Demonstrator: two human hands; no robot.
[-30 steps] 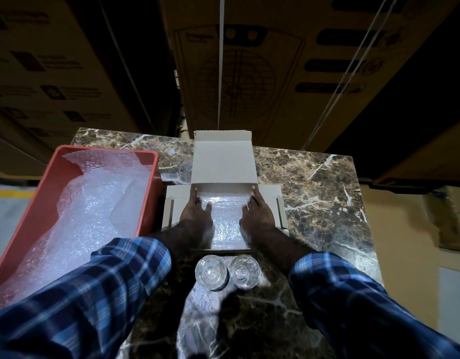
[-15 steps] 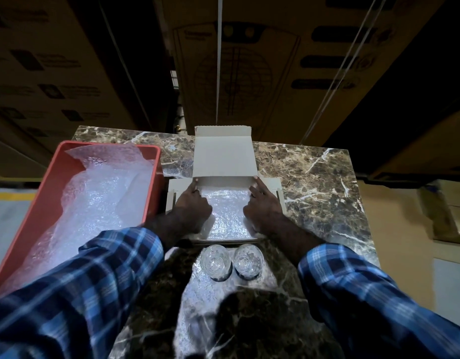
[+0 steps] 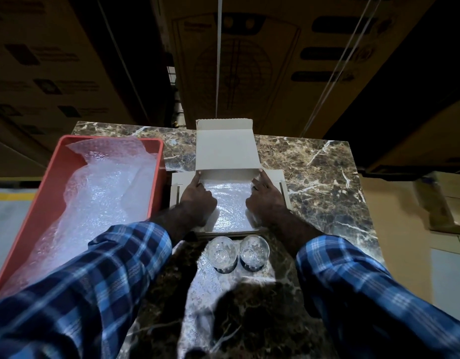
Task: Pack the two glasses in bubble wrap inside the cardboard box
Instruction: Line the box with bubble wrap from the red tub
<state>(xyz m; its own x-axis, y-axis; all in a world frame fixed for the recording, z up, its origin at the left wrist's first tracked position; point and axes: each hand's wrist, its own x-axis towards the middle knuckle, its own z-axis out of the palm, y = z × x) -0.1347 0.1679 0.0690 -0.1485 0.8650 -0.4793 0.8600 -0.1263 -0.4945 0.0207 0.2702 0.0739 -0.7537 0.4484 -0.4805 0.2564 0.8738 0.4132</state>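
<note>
A small white cardboard box (image 3: 227,149) lies open on the marble table, lid flap raised at the far side. A sheet of bubble wrap (image 3: 230,206) lines its inside. My left hand (image 3: 198,200) presses the sheet down at the box's left side, index finger reaching the far left corner. My right hand (image 3: 266,199) presses the right side, fingers at the far right corner. Two clear glasses stand upright just in front of the box: the left glass (image 3: 221,254) and the right glass (image 3: 254,252), side by side and untouched.
A red plastic bin (image 3: 50,193) full of loose bubble wrap (image 3: 99,198) sits at the table's left. The marble table (image 3: 322,182) ends close on the right. Large brown cartons (image 3: 236,60) are stacked behind. A smaller carton (image 3: 446,203) sits low at the right.
Both hands have slid toward the box's far corners, spreading the bubble wrap flatter. The glasses have not moved; the view has shifted slightly.
</note>
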